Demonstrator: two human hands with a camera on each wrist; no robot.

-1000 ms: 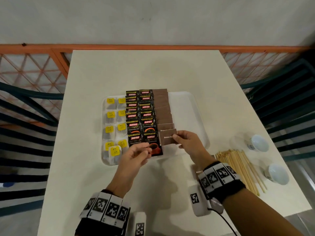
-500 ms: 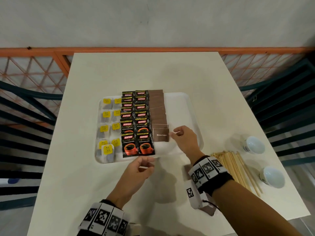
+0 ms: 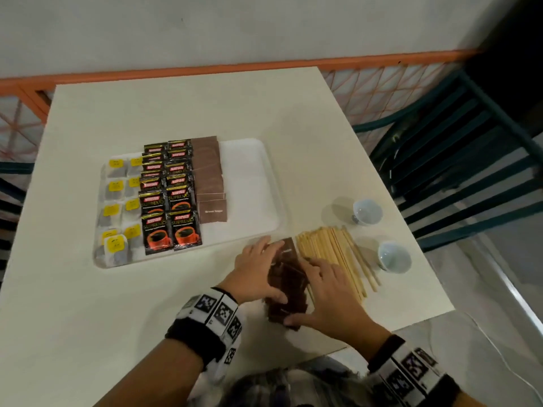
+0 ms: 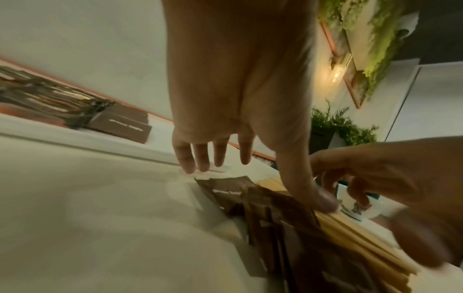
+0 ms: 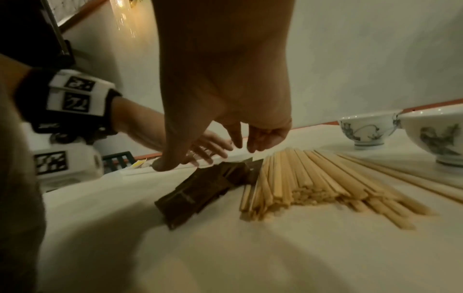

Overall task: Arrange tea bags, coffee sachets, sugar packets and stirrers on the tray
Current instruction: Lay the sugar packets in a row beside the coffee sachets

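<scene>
Worktop [image 3: 164, 318]: white tray [image 3: 252, 183] holding tea bags [image 3: 117, 201] at left, coffee sachets [image 3: 169, 198] in two columns beside them, sugar packets [image 3: 209, 177] in one column next to those. Loose sugar pile [image 3: 286, 292] lies off the tray, near edge, touching the stirrers [image 3: 332, 254] to its right. Left hand [image 3: 255, 268] and right hand [image 3: 329, 295] flank the pile, fingers extended, relaxed, gripping nothing. Two cups [image 3: 367, 211] stand beyond the stirrers.
</scene>
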